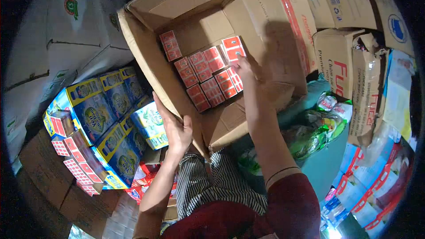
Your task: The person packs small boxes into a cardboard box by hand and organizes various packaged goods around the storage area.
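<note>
A large open cardboard box (212,135) leans in front of me, with several small red-and-white packs (202,71) in rows on its bottom. My left hand (175,132) lies against the box's near left wall, thumb apart from the fingers. Inside the box, my right hand (242,67) has its fingers closed on the lower end of a red-and-white pack (232,46) at the right end of the rows. One more pack (171,45) sits apart at the upper left of the box's bottom.
Blue-and-yellow cartons (95,115) are stacked at the left, with more red-and-white packs (79,161) beside them. Cardboard boxes (336,62) stand at the right. Green plastic packages (305,139) lie below them, near blue-and-red packs (372,181).
</note>
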Demonstrator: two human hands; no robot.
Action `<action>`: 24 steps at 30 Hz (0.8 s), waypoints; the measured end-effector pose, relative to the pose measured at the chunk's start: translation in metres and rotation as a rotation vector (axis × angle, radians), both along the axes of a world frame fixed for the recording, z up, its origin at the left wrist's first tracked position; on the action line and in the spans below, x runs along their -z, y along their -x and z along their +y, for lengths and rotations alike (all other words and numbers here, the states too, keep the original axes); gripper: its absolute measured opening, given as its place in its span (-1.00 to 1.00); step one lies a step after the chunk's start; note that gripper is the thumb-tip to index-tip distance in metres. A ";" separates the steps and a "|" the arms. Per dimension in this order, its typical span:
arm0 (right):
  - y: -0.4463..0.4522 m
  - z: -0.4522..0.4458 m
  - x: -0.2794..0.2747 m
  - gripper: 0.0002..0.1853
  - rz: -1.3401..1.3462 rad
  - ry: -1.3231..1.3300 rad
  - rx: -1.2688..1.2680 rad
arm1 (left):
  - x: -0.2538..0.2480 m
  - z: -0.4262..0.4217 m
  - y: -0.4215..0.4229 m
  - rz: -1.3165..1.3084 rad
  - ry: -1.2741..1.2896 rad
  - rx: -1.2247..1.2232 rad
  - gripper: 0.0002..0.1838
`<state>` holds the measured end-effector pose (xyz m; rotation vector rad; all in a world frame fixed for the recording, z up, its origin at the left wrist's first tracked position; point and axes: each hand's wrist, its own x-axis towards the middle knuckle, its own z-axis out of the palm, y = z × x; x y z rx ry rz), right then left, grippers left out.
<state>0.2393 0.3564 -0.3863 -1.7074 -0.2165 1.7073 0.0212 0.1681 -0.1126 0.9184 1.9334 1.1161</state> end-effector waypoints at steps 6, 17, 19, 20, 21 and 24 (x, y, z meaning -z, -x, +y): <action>0.010 -0.011 -0.002 -0.86 -0.133 -0.002 0.035 | -0.001 0.000 0.001 0.048 -0.002 0.027 -0.03; 0.022 -0.006 -0.020 -0.86 -0.214 -0.049 -0.013 | 0.004 0.001 0.000 0.066 0.004 0.026 0.01; 0.026 -0.004 -0.034 -0.85 -0.220 -0.070 -0.014 | 0.006 0.002 -0.003 0.104 0.018 0.021 0.01; 0.028 -0.006 -0.044 -0.85 -0.221 -0.085 -0.017 | 0.007 0.002 -0.004 0.085 0.013 0.011 0.02; 0.030 -0.006 -0.051 -0.85 -0.222 -0.108 -0.018 | 0.008 0.001 -0.004 0.136 0.016 0.027 0.02; 0.041 -0.003 -0.082 -0.84 -0.173 -0.225 -0.030 | 0.003 0.001 -0.003 0.226 0.061 0.044 0.00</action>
